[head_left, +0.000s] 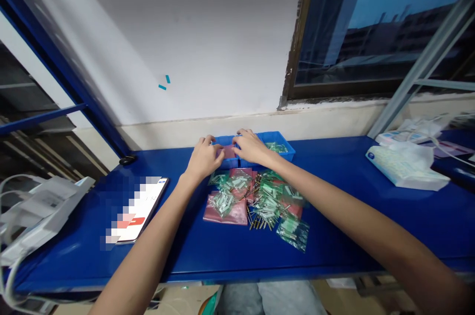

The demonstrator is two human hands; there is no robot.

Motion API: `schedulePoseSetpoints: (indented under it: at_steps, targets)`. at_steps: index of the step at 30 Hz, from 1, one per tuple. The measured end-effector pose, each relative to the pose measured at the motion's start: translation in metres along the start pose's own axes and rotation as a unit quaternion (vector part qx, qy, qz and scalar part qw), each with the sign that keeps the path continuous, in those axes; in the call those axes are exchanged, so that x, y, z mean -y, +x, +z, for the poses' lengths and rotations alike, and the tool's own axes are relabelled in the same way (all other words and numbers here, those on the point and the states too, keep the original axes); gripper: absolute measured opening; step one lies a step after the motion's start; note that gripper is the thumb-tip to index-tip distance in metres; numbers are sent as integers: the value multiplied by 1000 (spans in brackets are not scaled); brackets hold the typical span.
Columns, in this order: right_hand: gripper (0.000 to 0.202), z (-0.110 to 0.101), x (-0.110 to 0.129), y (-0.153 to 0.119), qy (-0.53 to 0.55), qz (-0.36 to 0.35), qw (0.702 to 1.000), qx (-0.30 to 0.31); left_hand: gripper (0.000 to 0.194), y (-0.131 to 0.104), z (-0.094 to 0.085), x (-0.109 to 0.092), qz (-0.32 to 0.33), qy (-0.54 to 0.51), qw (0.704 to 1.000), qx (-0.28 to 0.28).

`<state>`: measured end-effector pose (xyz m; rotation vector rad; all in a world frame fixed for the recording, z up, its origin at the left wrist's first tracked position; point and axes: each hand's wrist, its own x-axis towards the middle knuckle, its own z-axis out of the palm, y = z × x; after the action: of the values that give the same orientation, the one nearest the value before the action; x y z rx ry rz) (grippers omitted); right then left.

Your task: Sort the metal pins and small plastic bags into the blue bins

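Note:
Both of my hands are over the left blue bin at the back of the table. My left hand has its fingers curled, with thumb and fingertips at the left edge of a pink plastic bag in that bin. From the other side, my right hand pinches the same bag's right edge; some fingertips are hidden. Just in front lie small clear green-tinted bags holding pale pieces, over more pink bags. Loose thin metal rods with brownish ends lie among them.
A second blue bin beside the first holds clear bags. On the left lie a phone and white devices with cables. A tissue pack sits at the right. The wall rises behind the table.

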<state>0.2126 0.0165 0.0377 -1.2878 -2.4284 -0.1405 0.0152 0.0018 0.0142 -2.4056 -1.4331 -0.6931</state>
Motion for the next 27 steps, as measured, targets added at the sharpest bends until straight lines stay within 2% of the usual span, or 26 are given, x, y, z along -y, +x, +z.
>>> schedulePoseSetpoints:
  at_steps: [2,5,10,16,27]
  targets:
    - [23,-8,-12,-20,-3,-37,999,-38,36,1,-3,-10,26,-64,997,22]
    - [21,-18,-36,-53,-9,-55,996,-65,36,1,0,-24,61,-147,986,54]
    - [20,-16,-72,-92,22,-48,994,-94,34,0,8,-34,70,-171,981,52]
    - [19,-1,-76,-98,32,-63,992,-102,32,1,10,-34,70,-178,979,69]
    - [15,5,-74,-97,80,-57,984,-146,34,-1,11,-37,67,-173,980,66]
